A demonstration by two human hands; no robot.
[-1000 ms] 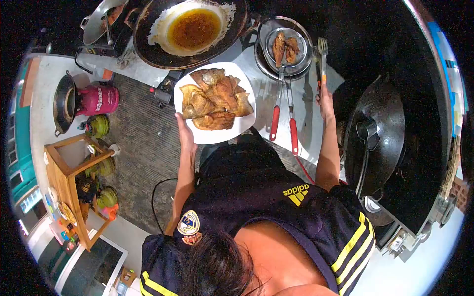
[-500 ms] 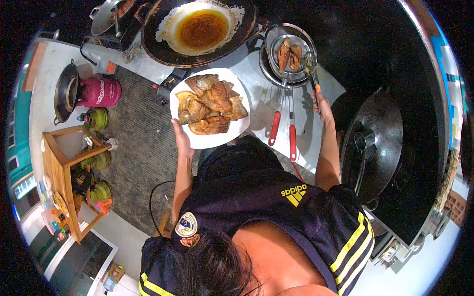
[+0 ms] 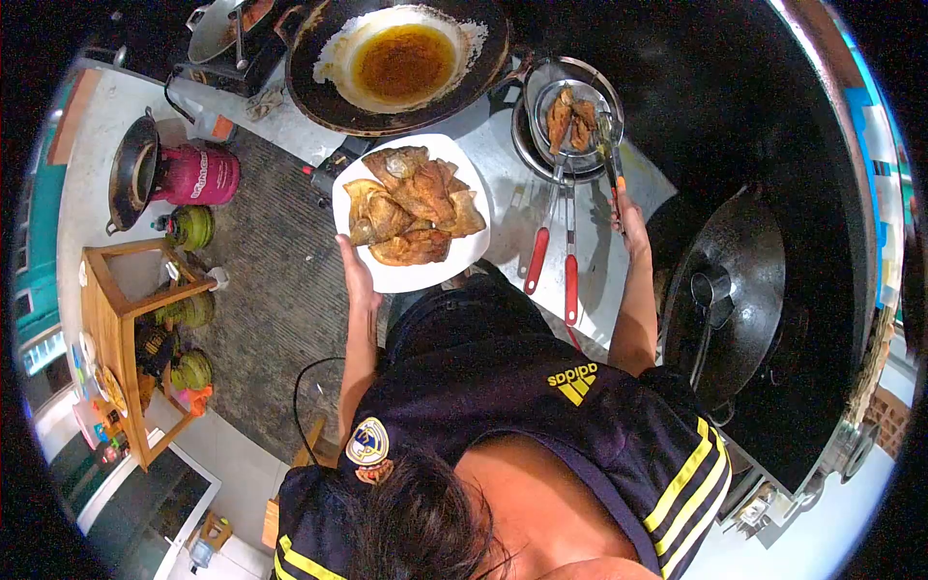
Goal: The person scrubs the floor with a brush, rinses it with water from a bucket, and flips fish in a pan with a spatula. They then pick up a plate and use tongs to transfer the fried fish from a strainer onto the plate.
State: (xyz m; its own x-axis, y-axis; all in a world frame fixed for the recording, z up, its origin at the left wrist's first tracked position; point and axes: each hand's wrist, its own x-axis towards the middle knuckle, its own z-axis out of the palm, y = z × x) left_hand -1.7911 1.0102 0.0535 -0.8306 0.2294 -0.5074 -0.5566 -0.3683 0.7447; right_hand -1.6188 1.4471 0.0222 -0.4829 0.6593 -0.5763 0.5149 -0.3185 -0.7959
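Observation:
My left hand (image 3: 358, 275) grips the lower left edge of a white plate (image 3: 406, 280), holding it in front of my body. Browned fried fish pieces (image 3: 420, 198) are heaped on that plate. In my right hand (image 3: 630, 222) is a pair of tongs (image 3: 618, 166) with an orange part on the handle. The tongs' tips reach the right side of a round metal strainer (image 3: 594, 87); whether they touch any food is unclear. A few fried pieces (image 3: 560, 118) lie inside the strainer, which rests over a metal bowl. Red handles (image 3: 571, 290) extend from there toward me.
A large wok (image 3: 319, 101) with brown oil sits at the top. To the right, another wok (image 3: 749, 261) holds a ladle (image 3: 710, 285). Left of the ridged floor are a pink gas cylinder (image 3: 208, 174), green cylinders (image 3: 193, 228) and a wooden-framed cabinet (image 3: 121, 309).
The camera view has shifted slightly, so the stove and strainer appear a little lower and further right. Both hands keep their holds, and the fish on the plate looks the same.

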